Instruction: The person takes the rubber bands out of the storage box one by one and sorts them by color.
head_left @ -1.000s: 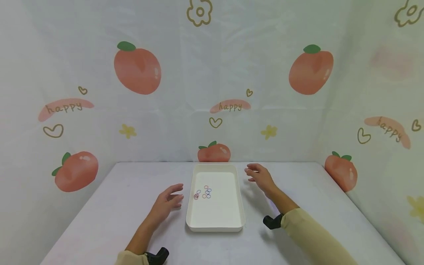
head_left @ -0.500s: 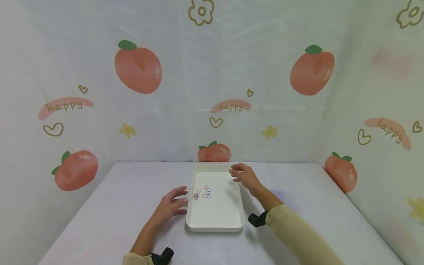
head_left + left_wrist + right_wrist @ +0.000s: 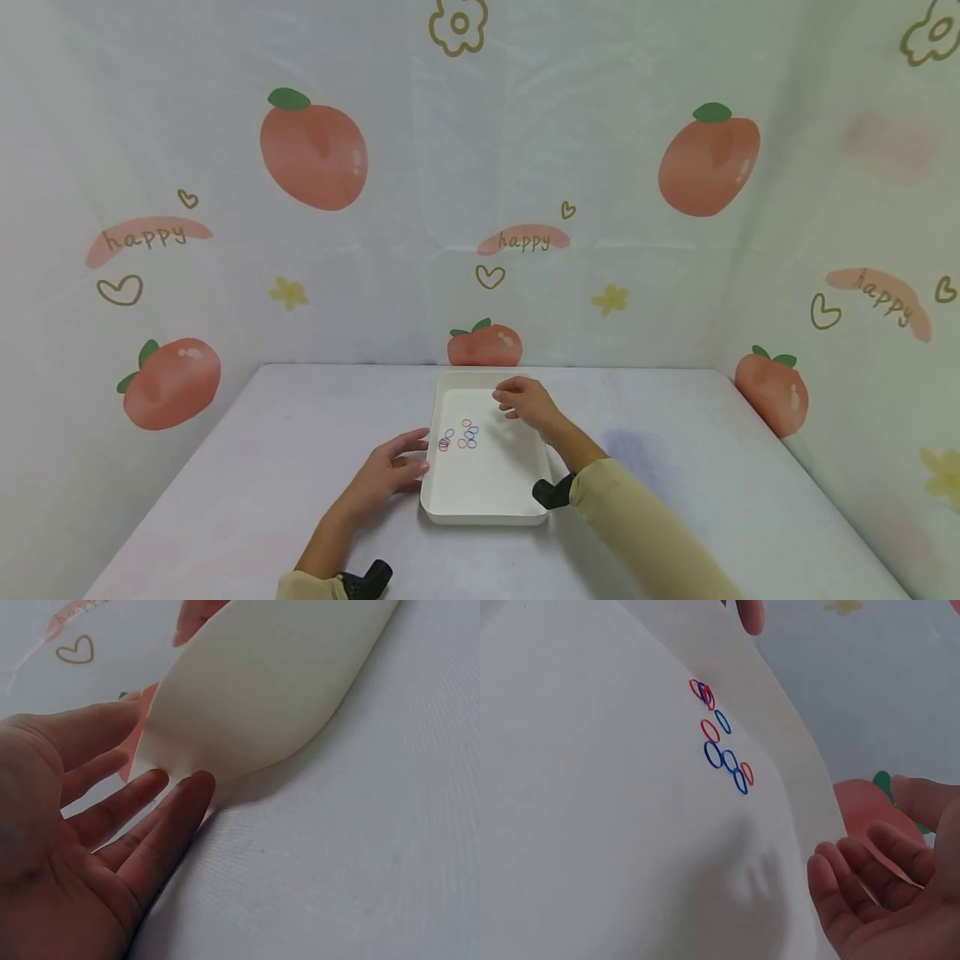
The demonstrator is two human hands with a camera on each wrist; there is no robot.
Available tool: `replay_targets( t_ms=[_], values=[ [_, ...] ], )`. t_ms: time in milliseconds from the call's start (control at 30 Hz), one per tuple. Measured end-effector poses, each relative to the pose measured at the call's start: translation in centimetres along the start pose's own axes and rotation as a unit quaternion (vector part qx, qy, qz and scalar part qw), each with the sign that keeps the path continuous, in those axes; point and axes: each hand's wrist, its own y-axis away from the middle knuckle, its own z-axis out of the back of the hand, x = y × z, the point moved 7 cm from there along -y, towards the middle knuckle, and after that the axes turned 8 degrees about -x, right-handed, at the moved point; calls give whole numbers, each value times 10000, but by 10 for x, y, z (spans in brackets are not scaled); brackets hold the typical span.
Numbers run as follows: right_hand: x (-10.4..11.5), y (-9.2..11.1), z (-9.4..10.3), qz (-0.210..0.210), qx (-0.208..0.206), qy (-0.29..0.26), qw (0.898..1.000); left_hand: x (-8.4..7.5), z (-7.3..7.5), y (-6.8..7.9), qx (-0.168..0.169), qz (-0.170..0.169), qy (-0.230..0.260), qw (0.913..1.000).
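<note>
A white rectangular tray [image 3: 487,496] lies on the table, with several small red and blue rings [image 3: 468,433] on the left part of its floor. In the right wrist view the rings [image 3: 713,754] look thin, some overlapping in a little cluster. My left hand [image 3: 386,471] is at the tray's left side; in the left wrist view its fingertips [image 3: 199,784] touch or nearly touch the outer wall [image 3: 247,690]. Over the tray's far right part hovers my right hand [image 3: 528,402], fingers loosely bent and holding nothing, as the right wrist view shows.
The white-covered table [image 3: 262,467] extends to both sides of the tray. A white curtain [image 3: 420,167] printed with fruit and hearts hangs behind and beside it. Each wrist carries a black device [image 3: 553,492].
My right hand has moved left, from beside the tray to above it. The left hand has shifted slightly right, up to the tray's wall. Rings and tray stay put.
</note>
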Motion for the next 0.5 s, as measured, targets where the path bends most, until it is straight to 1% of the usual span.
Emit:
replay_targets(
  t_ms=[233, 500],
  values=[
    [-8, -3, -15, -142, 107, 58, 9998, 2, -1, -1, 103, -27, -58, 9999],
    [-13, -6, -29, -215, 218, 6, 9995, 1, -2, -1, 26, -40, -183, 9998]
  ],
)
